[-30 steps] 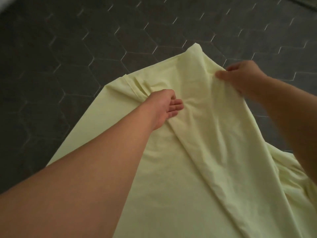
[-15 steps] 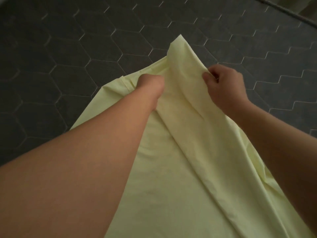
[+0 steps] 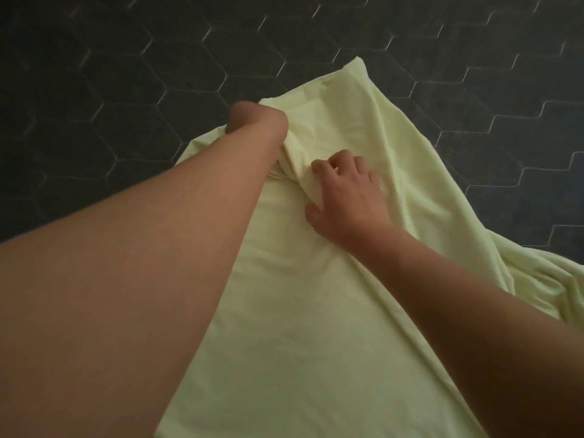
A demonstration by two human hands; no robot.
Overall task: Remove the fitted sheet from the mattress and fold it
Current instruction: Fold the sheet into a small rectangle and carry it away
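Note:
A pale yellow fitted sheet (image 3: 316,311) hangs in front of me over a dark floor, with its far corner (image 3: 354,77) pointing away. My left hand (image 3: 256,120) is bent downward at the wrist into the gathered cloth near the sheet's upper left edge; its fingers are hidden, and it seems to grip the fabric. My right hand (image 3: 346,197) rests on the sheet just right of that bunch, fingers curled and pinching a ridge of fabric. More of the sheet lies crumpled at the right (image 3: 537,279).
The floor (image 3: 126,74) is dark grey hexagonal tile with light grout lines, and it fills the top and both sides of the view. No mattress or furniture is in view.
My right hand has let go of the sheet's raised right edge and come down and left onto the bunched fabric beside my left wrist. The far corner has dropped flatter.

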